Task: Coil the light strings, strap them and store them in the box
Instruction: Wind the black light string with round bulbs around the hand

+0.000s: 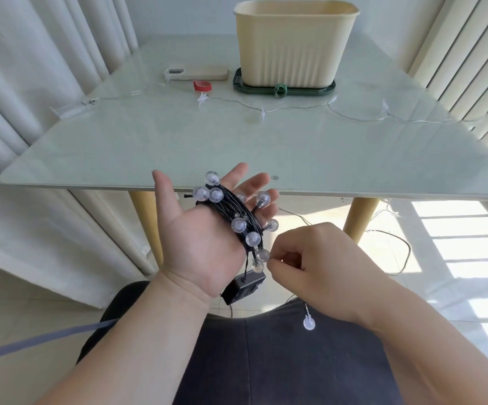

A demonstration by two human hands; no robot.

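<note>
A black light string with clear round bulbs (236,217) is coiled around my left hand (199,238), held palm up with fingers straight, just in front of the table edge. Its black battery box (244,287) hangs below my left wrist. My right hand (315,267) pinches the wire beside the coil, and a loose bulb (309,323) dangles under it. A second, clear-wired string with star lights (263,112) lies stretched across the table. The cream box (292,45) stands at the back of the table on a dark green lid (238,83). A red strap (202,85) and a green strap (280,90) lie near it.
A phone (197,73) lies left of the box. The glass table top (178,147) has wooden legs (146,226). White curtains hang at the left and a radiator stands at the right. More clear wire trails on the floor under the table (394,238).
</note>
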